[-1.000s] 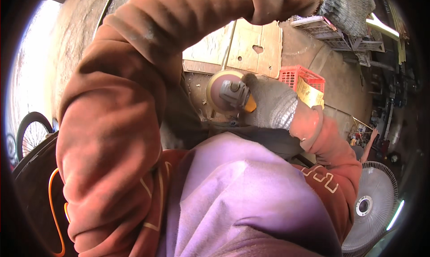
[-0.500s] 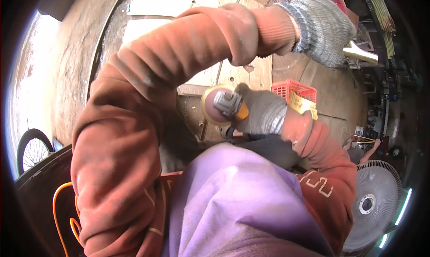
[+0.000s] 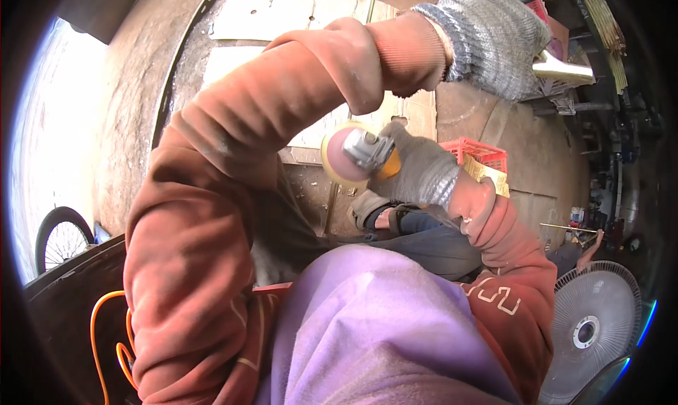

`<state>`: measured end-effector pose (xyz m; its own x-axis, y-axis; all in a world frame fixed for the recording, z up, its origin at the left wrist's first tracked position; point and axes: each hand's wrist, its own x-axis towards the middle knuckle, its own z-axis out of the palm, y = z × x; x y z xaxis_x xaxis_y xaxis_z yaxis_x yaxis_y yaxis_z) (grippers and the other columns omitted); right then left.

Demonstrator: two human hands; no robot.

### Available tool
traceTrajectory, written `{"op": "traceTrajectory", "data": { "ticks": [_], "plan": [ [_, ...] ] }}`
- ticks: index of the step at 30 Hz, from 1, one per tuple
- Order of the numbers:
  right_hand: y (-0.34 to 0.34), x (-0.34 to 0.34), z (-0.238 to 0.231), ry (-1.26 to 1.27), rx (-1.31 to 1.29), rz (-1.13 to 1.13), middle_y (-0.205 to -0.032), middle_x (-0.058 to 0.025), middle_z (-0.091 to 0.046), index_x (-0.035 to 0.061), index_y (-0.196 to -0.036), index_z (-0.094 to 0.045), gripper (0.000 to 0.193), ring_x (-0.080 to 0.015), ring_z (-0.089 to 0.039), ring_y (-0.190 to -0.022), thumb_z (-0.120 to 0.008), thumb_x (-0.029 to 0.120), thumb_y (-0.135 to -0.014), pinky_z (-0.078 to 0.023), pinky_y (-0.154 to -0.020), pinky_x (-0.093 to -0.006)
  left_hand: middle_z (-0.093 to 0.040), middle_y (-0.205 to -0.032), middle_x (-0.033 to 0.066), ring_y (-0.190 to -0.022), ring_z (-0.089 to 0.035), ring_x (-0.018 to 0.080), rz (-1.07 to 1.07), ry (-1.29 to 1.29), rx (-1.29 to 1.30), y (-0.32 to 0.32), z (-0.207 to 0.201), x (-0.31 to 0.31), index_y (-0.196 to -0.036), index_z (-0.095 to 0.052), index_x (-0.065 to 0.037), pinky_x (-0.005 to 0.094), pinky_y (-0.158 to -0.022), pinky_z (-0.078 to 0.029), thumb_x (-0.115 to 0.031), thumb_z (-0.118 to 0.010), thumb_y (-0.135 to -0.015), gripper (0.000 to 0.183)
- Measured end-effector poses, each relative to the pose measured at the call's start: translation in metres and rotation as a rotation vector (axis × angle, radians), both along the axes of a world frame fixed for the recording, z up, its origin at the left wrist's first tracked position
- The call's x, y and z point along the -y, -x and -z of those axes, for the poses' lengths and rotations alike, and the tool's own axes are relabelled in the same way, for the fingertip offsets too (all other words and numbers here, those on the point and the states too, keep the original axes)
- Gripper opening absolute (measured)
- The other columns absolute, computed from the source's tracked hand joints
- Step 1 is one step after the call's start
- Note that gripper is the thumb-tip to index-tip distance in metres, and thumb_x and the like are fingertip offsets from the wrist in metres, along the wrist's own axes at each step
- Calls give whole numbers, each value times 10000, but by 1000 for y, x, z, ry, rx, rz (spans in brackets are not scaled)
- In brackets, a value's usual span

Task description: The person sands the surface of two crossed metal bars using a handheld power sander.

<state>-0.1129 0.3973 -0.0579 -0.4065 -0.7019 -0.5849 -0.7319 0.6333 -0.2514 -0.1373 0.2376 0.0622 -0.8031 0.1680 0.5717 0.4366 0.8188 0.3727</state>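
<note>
My left hand (image 3: 491, 41), in a grey knitted glove, reaches across to the upper right with its fingers curled over and mostly hidden. A shiny pale-gold metal piece (image 3: 563, 69) juts out from beneath it, gripped by that hand. Closer to my body, my right hand (image 3: 418, 166) wears a similar dusty glove and is wrapped round an angle grinder (image 3: 369, 151) with a grey metal head and a yellow-orange body. Its round reddish disc (image 3: 342, 151), rimmed in yellow, faces up to the left, apart from the metal piece.
Flattened cardboard (image 3: 265, 13) lies on the floor ahead. A red plastic crate (image 3: 477, 153) stands beyond my right wrist. A large fan (image 3: 586, 331) is at lower right, near another person's arm (image 3: 590, 249). An orange cord (image 3: 94, 334) and a bicycle wheel (image 3: 63, 241) are at left.
The whole view has shifted a little. My left hand and the metal piece sit slightly further left in the picture, the grinder slightly further right. More of a sandalled foot shows below the grinder.
</note>
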Motion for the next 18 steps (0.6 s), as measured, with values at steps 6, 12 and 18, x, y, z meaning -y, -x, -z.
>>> {"op": "traceTrajectory", "data": {
  "ticks": [6,12,18],
  "plan": [
    [37,3,24,346,16,77,-1048,-234,-692,48,-1250,-468,801,-417,-706,-985,-886,459,-705,-555,-856,-469,-718,-830,216,-888,-724,387,-8,-126,-145,-3,8,0,-912,-718,-42,474,-801,-553,-252,-704,-798,239],
    [51,-9,52,460,170,221,-1040,-169,-691,72,-1246,-497,788,-336,-702,-1000,-910,438,-683,-545,-872,-413,-726,-864,225,-871,-718,404,74,-240,-191,-5,11,15,-958,-742,-34,471,-805,-563,-280,-707,-815,287],
    [54,-2,79,680,366,310,-1093,-127,-670,55,-1278,-498,822,-229,-671,-1008,-933,407,-676,-541,-896,-376,-702,-860,195,-819,-702,343,-33,-278,-88,-17,-3,28,-1035,-687,-21,419,-745,-564,-230,-712,-825,297]
  ]
}}
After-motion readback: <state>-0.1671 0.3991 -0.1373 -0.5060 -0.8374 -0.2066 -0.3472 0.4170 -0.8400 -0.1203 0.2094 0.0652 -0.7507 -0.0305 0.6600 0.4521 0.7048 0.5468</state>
